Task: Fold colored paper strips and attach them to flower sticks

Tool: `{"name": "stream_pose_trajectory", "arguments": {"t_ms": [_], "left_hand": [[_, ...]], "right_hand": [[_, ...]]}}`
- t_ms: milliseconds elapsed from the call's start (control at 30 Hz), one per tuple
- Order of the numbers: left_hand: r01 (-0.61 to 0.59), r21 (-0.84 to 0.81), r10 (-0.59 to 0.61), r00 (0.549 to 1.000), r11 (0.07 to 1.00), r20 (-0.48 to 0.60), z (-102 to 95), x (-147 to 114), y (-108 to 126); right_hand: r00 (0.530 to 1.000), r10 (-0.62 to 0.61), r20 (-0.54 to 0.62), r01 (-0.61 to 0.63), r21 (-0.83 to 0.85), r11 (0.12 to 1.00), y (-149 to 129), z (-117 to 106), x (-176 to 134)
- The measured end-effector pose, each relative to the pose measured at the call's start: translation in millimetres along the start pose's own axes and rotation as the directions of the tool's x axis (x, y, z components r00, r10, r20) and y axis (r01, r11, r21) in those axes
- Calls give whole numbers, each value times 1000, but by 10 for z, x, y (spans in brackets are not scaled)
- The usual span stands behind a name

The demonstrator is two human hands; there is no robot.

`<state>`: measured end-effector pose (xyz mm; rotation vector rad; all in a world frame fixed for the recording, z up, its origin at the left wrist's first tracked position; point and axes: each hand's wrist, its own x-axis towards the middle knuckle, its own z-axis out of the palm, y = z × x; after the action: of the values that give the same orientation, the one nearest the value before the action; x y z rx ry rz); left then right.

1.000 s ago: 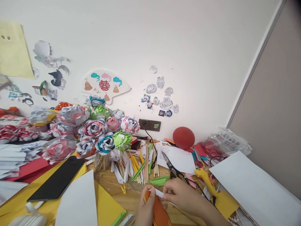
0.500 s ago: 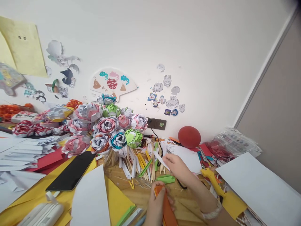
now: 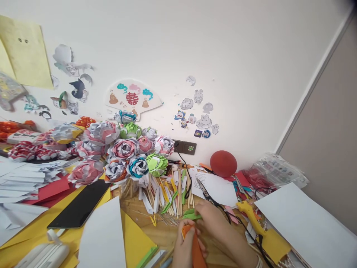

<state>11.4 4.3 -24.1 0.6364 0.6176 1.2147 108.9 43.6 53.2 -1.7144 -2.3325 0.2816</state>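
My left hand (image 3: 184, 240) is wrapped round a folded orange paper strip (image 3: 197, 250), held upright near the table's front edge. Just to its right and farther back, my right hand (image 3: 213, 219) has its fingertips closed on the right end of a green folded paper piece (image 3: 190, 213). The thumb of that hand is mostly hidden. Black-handled scissors (image 3: 208, 195) lie open beyond my right hand, partly on a printed white sheet (image 3: 221, 188). Wooden sticks and folded paper slips (image 3: 178, 193) are heaped just behind the green piece.
Folded paper flowers (image 3: 125, 149) pile up at back left, near a black phone (image 3: 80, 204). A yellow glue gun (image 3: 252, 219) with its cable lies right, beside white sheets (image 3: 306, 223). A red balloon (image 3: 223, 163) rests against the wall. White and yellow paper covers the left.
My right hand has come down and toward me, from a white paper strip to the green piece. The scissors now show fully. My left hand keeps its hold on the orange strip.
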Motion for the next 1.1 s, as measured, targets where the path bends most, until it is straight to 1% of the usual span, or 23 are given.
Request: {"name": "stream_pose_trajectory", "arguments": {"t_ms": [67, 167, 400, 500, 633, 700, 800, 900, 1000, 1100], "left_hand": [[-4, 7, 4, 1000, 1000, -7, -2, 10, -5], [11, 19, -10, 999, 1000, -49, 6, 13, 27], [34, 2, -34, 994, 999, -107, 60, -1, 121], [47, 39, -42, 991, 998, -124, 68, 6, 134], [73, 101, -61, 991, 992, -122, 53, 45, 121], [109, 151, -92, 989, 983, -117, 38, 63, 112], [152, 199, -139, 987, 968, -75, 16, 64, 122], [174, 171, -171, 985, 970, -30, 7, 48, 159], [237, 139, -239, 971, 961, -4, 12, 48, 197], [276, 158, -283, 959, 948, 25, 23, 56, 227]], "right_hand": [[1000, -9, 8, 9, -30, 1000, 5, -6, -27], [999, -19, 27, 20, -48, 999, 26, -70, -28], [999, -18, 46, 18, 17, 1000, 134, -269, -87], [999, -29, 31, 25, 113, 993, 129, -372, -153], [999, -47, -9, 47, 339, 940, 83, -478, -227], [996, -86, 13, 73, 400, 914, 53, -498, -246], [987, -156, 39, 125, 421, 899, 24, -491, -246], [983, -180, 48, 141, 433, 890, 31, -468, -233], [979, -202, 38, 166, 427, 889, 58, -453, -228], [969, -247, 26, 217, 399, 891, 76, -451, -229]]}}
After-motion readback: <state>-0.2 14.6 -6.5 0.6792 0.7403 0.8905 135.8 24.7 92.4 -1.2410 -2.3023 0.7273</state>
